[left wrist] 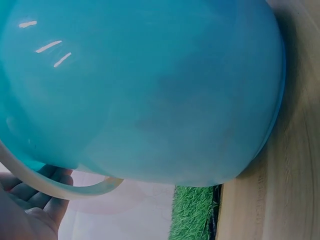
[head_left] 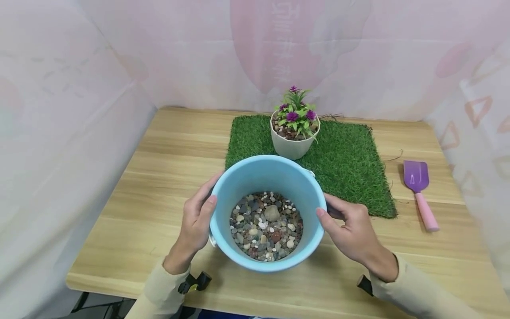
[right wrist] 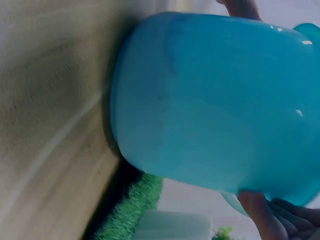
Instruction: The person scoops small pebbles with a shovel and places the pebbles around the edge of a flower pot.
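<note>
Both hands hold a light blue plastic bucket (head_left: 263, 162) from opposite sides. My left hand (head_left: 195, 221) grips it at the left, thumb at the rim and fingers along the outer wall. On the right side my right hand (head_left: 352, 230) does the same. Small mixed pebbles (head_left: 263, 230) cover the bucket's bottom, with one larger tan stone (head_left: 272, 213) among them. A white handle (left wrist: 95, 188) hangs by the left fingers in the left wrist view. In the right wrist view the bucket's base (right wrist: 117, 100) is at the wooden tabletop; whether it touches is unclear.
Behind the bucket, a white pot (head_left: 292, 148) with a purple-flowered plant (head_left: 295, 113) stands on a green turf mat (head_left: 346, 164). A purple shovel with a pink handle (head_left: 426, 212) lies at the right of the wooden table (head_left: 131, 221). Pale printed cloth (head_left: 179, 53) encloses the back and sides.
</note>
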`<state>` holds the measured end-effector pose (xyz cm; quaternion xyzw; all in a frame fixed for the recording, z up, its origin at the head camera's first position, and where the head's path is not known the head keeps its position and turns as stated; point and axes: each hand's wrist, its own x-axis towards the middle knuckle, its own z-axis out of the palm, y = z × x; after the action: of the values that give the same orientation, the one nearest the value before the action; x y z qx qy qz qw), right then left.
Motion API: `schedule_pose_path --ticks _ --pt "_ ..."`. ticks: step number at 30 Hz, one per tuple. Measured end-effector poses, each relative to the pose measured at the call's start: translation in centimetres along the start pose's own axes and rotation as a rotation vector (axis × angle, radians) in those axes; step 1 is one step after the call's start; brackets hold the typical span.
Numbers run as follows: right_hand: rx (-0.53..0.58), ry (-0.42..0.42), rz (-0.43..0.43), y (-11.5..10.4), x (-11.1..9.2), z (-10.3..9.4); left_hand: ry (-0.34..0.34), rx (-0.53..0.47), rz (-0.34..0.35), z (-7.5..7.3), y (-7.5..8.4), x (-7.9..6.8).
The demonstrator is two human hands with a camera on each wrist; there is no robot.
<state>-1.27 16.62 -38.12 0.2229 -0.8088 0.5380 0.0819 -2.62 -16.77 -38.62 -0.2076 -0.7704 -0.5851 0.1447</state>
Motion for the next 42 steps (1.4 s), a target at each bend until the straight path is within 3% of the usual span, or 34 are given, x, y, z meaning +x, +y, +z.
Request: schedule_pose_path --ticks 6,11,32,42 --pt "-0.053 0.095 -0.135 0.9 0.3 1.0 0.048 0.001 0.061 0.1 -0.2 -0.2" --pt "-0.071 0.134 -0.191 1.3 0.7 1.2 0.05 0.023 0.058 0.0 -0.3 -0.2" --pt "-0.088 0.136 -0.235 1.8 1.7 2.3 0.101 0.075 0.081 -0.6 -0.6 -0.6" --pt "-0.075 0.125 -0.231 1.6 2.0 2.9 0.115 0.045 0.128 -1.1 -0.7 -0.5"
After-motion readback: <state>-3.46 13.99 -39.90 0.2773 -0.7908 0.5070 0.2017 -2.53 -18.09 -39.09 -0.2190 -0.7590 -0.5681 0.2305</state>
